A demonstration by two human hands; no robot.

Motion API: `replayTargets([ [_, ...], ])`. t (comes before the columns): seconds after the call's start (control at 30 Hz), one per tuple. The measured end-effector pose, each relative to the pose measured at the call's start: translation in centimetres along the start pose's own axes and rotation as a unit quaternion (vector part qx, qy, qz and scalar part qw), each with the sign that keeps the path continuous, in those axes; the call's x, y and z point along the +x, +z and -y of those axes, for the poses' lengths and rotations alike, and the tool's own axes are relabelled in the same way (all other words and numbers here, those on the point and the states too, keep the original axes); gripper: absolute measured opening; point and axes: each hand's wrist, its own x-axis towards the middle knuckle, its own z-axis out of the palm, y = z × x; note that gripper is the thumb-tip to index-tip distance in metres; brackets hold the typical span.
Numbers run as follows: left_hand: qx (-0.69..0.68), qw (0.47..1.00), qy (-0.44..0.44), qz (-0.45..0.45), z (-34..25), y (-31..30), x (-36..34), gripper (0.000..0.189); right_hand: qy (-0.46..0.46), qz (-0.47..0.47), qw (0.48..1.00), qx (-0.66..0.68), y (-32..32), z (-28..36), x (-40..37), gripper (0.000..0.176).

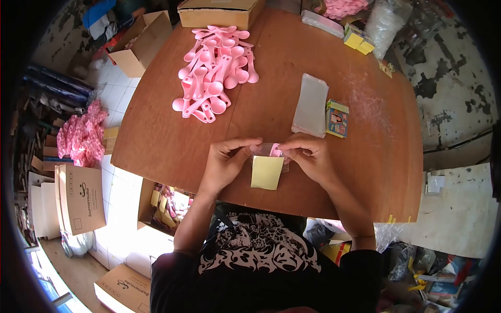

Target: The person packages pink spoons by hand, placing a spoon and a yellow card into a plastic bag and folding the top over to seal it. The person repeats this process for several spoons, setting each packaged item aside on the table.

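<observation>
Both my hands pinch the upper edge of a small clear plastic bag (265, 148) near the front of the wooden table. My left hand (229, 159) grips its left corner between thumb and fingers, and my right hand (310, 156) has the right corner. Part of a pink spoon (275, 150) shows through the plastic. A pale yellow card (267, 173) hangs at the front of the bag, below my fingertips. Just beyond my right hand lie a stack of flat clear bags (310, 104) and a small pack of printed cards (337, 119).
A heap of pink spoons (216, 70) covers the table's far left, before a cardboard box (222, 13). Yellow card packs (359, 39) and a filled plastic bag (387, 26) stand at the far right. Below the table's left edge, an open box (166, 206) holds packed pieces.
</observation>
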Motion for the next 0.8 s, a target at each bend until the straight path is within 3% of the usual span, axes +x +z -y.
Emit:
replayTargets([
  [0.3, 0.004, 1.000, -0.005, 0.025, -0.1, -0.5, -0.3, 0.022, -0.013, 0.009, 0.999, -0.032, 0.2, 0.4, -0.1, 0.018],
  [0.63, -0.051, 0.997, -0.041, 0.040, -0.3, -0.3, -0.2, 0.017, -0.033, 0.024, 0.998, -0.041, 1.1, 1.4, -0.3, 0.023],
  [0.8, -0.065, 0.997, -0.023, 0.024, -0.2, -0.6, 0.0, 0.030, -0.050, 0.003, 0.998, -0.046, 1.4, 0.3, -0.4, 0.026],
])
